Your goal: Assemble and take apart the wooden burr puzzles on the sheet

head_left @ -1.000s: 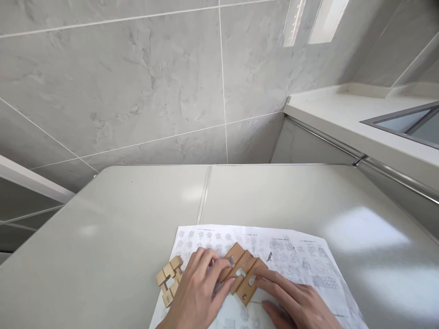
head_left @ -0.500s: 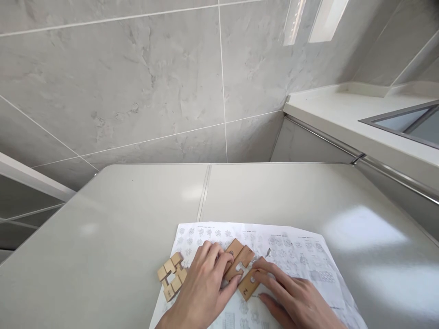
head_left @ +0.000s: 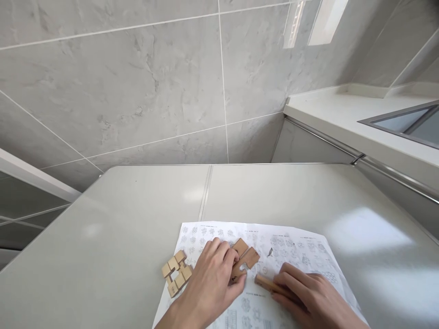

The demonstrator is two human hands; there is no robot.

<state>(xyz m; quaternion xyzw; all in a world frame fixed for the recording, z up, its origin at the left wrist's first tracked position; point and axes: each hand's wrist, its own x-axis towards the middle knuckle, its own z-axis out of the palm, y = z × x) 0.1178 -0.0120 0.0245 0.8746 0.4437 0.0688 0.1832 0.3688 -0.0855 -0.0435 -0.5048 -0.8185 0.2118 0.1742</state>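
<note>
My left hand (head_left: 212, 281) lies over two notched wooden puzzle bars (head_left: 247, 258) on a printed instruction sheet (head_left: 302, 249), its fingers curled and pressing on them. My right hand (head_left: 308, 294) grips a third wooden bar (head_left: 265, 282), which stands on its edge just right of the other two and apart from them. A small cluster of pale wooden blocks (head_left: 176, 272) sits at the sheet's left edge, just left of my left hand and untouched.
The sheet lies near the front of a grey table (head_left: 137, 214) with a seam down its middle. A tiled wall stands behind it. A white counter (head_left: 343, 119) with an inset panel runs along the right.
My right hand has pulled one bar away from the row of three and turned it onto its edge. My left hand has stayed on the other two bars.
</note>
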